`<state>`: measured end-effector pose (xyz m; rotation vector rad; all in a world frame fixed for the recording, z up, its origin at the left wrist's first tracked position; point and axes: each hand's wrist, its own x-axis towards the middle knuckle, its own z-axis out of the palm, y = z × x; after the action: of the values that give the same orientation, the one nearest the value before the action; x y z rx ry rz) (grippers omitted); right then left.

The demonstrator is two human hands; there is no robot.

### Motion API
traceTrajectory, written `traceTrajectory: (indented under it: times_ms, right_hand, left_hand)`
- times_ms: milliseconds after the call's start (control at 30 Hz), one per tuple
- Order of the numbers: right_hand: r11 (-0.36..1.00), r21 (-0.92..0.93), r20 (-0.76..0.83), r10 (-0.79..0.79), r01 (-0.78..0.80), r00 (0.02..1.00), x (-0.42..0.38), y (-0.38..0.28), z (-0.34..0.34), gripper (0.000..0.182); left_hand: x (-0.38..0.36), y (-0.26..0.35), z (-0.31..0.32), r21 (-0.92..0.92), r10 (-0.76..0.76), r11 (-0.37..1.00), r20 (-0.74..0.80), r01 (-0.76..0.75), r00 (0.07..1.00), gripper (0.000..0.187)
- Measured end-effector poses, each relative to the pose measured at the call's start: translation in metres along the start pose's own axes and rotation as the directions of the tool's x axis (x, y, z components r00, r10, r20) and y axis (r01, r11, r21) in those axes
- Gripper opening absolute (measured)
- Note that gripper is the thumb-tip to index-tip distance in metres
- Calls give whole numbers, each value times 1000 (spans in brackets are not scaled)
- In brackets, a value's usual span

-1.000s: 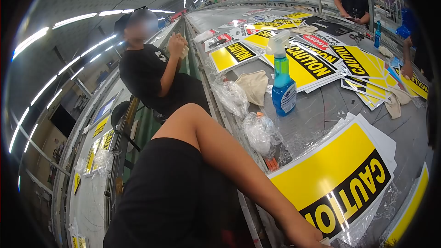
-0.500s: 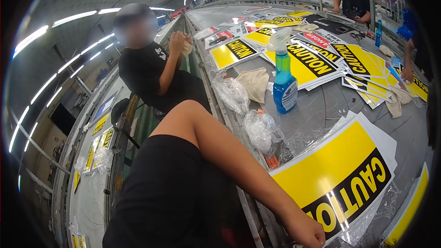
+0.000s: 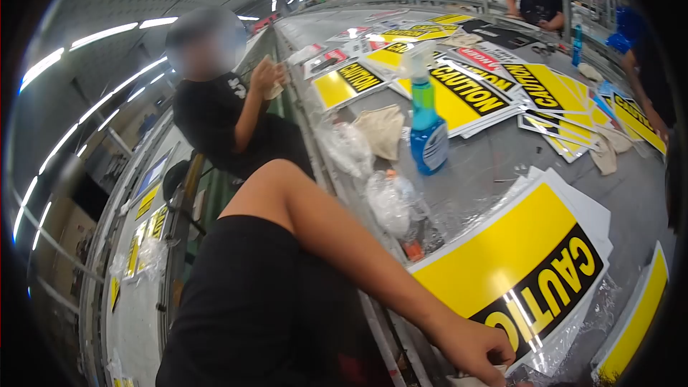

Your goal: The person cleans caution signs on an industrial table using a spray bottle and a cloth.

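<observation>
The left arm runs bare from a black sleeve, bent at the elbow, forearm sloping down to the left hand (image 3: 476, 350). Its fingers (image 3: 502, 352) curl inward, knuckles up, perhaps gripping something beneath them. The right hand is out of view.

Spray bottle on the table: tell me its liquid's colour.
Blue, in the spray bottle; the head view shows it.

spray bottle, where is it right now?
Head view: the blue spray bottle stands upright on the grey table, upper centre, between a tan cloth and a stack of CAUTION signs.
</observation>
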<state>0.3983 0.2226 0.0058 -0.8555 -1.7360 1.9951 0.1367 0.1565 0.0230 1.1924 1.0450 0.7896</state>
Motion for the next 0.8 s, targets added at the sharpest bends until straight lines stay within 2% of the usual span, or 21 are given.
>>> traceTrajectory:
  times_ms: [33, 67, 100, 133, 167, 267, 300, 400, 467, 567, 700, 733, 800]
  right_hand:
    - [999, 40, 51, 16, -18, 999, 0, 3, 0, 51]
    - [996, 80, 93, 28, -35, 995, 0, 8, -4, 54]
    - [991, 120, 126, 36, -51, 991, 0, 16, -8, 57]
    - [992, 89, 196, -106, 90, 975, 2, 35, -14, 55]
    - [988, 92, 207, -142, 125, 968, 2, 36, -15, 52]
    - [982, 146, 239, -149, 116, 960, 2, 22, -7, 43]
    - [980, 168, 245, -142, 102, 959, 2, 18, -4, 40]
    - [972, 236, 250, -61, 1, 966, -3, 3, 1, 32]
    - [953, 257, 268, 92, -163, 959, 1, -18, -1, 29]
    - [789, 498, 332, 210, -360, 920, 5, -6, -3, 29]
    - [798, 444, 404, 228, -408, 886, 8, -6, -10, 26]
    - [789, 475, 398, 202, -389, 895, 8, -10, -8, 26]
    - [829, 395, 407, 229, -396, 884, 7, -9, -9, 27]
  left_hand:
    - [-4, 12, -1, 27, 11, 1000, 20, -11, 1000, 43]
    - [0, 13, -2, 122, 12, 992, -14, -11, 1000, 43]
    - [0, 13, 2, 133, 97, 987, -65, -87, 993, 41]
    - [-2, 21, 1, 151, 111, 983, -62, -101, 992, 37]
    - [-3, 30, 1, 168, 127, 979, -53, -116, 990, 33]
    - [-10, 52, 11, 187, 97, 979, -77, -81, 992, 27]
    - [-8, 42, 14, 231, 235, 951, -99, -207, 967, 25]
    - [-5, 54, 15, 344, 242, 915, -55, -209, 969, 23]
    - [-3, 62, 15, 392, 243, 897, -57, -202, 968, 28]
    - [-1, 55, 9, 345, 114, 932, 17, -113, 993, 27]
    - [-2, 69, 1, 354, 73, 930, 90, -100, 993, 18]
    - [-3, 70, -4, 365, 146, 919, 42, -151, 988, 20]
    - [-8, 79, -28, 613, 283, 765, -46, -197, 958, 17]
